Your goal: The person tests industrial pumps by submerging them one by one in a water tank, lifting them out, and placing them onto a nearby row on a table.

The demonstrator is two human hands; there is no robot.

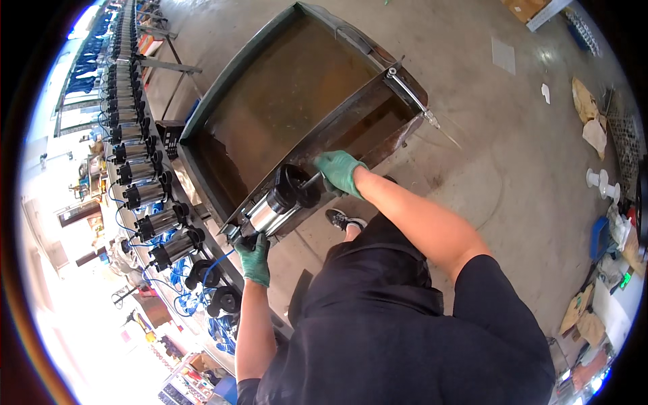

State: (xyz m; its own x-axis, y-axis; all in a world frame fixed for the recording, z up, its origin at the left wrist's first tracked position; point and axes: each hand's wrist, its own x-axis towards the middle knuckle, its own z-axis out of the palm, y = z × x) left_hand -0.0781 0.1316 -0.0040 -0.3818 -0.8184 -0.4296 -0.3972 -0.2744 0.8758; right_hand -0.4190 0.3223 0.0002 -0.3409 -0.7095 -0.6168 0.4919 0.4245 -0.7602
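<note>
A silver cylindrical pump (268, 212) with black round end pieces lies tilted along the near rim of a water tank (226, 74). My left hand (254, 262), in a green glove with dark palm, is closed at the pump's lower left end, beside a small metal fitting (231, 231). By the black flange (293, 183) at the other end, my right hand (341, 173), gloved alike, closes around a short metal rod (311, 181). Its fingertips are partly hidden. From the pump's lower end a blue cable (219, 262) runs left.
A long row of similar pumps (158, 223) with blue cables lines the bench on the left. Brown water fills the tank, and a metal cylinder with a rod (407, 89) is fixed at its right corner. White spools (603, 184) and torn cardboard (586, 101) lie on the floor at right.
</note>
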